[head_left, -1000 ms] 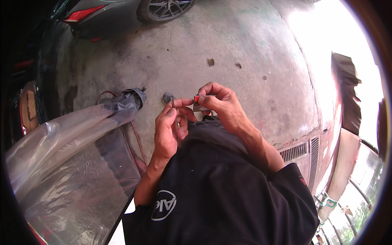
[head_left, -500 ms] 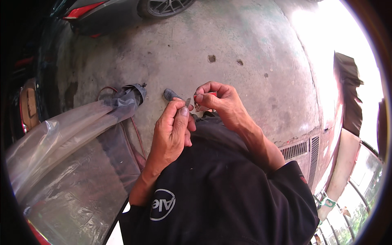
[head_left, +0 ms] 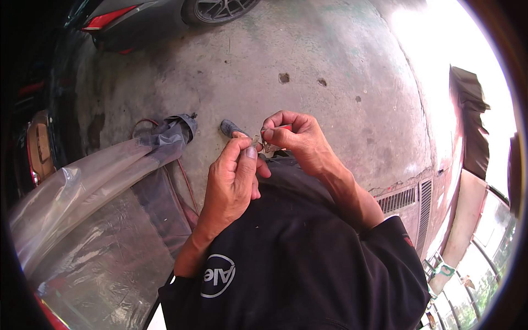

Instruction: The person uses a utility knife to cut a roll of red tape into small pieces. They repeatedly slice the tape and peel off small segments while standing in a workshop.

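Both hands are raised close together in front of my dark shirt. My left hand (head_left: 234, 173) pinches a small thin greyish strip (head_left: 255, 141) between thumb and forefinger, its tip pointing up and away from me. Just to its right, my right hand (head_left: 300, 137) is closed on a small flat red piece (head_left: 285, 127), mostly covered by the fingers. The strip lies near the right fingertips; whether they touch, I cannot make out. What exactly either small thing is does not show.
Clear plastic sheeting (head_left: 82, 181) covers something large at the left, beside a reddish hose (head_left: 188, 184). A dark car (head_left: 143, 27) stands at the far left on the concrete floor (head_left: 341, 55). My shoe (head_left: 230, 128) shows beyond my left hand. A floor grate (head_left: 399, 201) lies right.
The left hand has turned slightly and come a little closer to the right fingers, with the strip tilting. The right hand has hardly moved.
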Demonstrator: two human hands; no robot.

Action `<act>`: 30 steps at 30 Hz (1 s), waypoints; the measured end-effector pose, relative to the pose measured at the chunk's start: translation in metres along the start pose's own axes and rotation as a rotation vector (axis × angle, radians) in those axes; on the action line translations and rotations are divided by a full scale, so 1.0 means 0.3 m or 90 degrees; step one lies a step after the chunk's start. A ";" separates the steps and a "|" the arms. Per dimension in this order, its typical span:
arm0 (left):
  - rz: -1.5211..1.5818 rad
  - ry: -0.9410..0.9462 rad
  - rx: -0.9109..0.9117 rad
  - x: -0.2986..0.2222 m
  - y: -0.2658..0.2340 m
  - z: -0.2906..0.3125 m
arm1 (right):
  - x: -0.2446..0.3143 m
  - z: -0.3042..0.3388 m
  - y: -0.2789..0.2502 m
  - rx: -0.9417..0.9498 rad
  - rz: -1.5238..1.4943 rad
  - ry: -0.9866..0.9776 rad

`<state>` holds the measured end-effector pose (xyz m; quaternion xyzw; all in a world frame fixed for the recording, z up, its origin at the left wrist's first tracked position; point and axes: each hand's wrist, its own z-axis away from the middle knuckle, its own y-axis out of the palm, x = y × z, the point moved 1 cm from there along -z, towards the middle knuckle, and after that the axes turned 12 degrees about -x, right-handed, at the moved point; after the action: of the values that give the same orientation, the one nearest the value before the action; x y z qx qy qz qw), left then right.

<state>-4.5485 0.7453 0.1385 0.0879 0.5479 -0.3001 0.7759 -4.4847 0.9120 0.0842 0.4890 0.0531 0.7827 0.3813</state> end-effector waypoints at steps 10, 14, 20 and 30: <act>-0.011 0.012 -0.003 0.005 0.001 -0.002 | 0.001 0.000 -0.003 0.015 -0.003 0.004; -0.006 0.007 -0.003 -0.005 0.004 -0.003 | 0.008 -0.001 -0.003 0.018 0.008 0.002; -0.003 0.008 -0.004 -0.005 0.010 -0.009 | 0.013 -0.005 -0.007 0.019 0.003 0.004; -0.011 0.006 -0.007 -0.005 0.014 -0.017 | 0.024 -0.012 -0.011 0.017 0.015 0.000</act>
<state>-4.5506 0.7515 0.1373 0.0805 0.5537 -0.3035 0.7712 -4.4874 0.9199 0.0860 0.4946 0.0577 0.7864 0.3654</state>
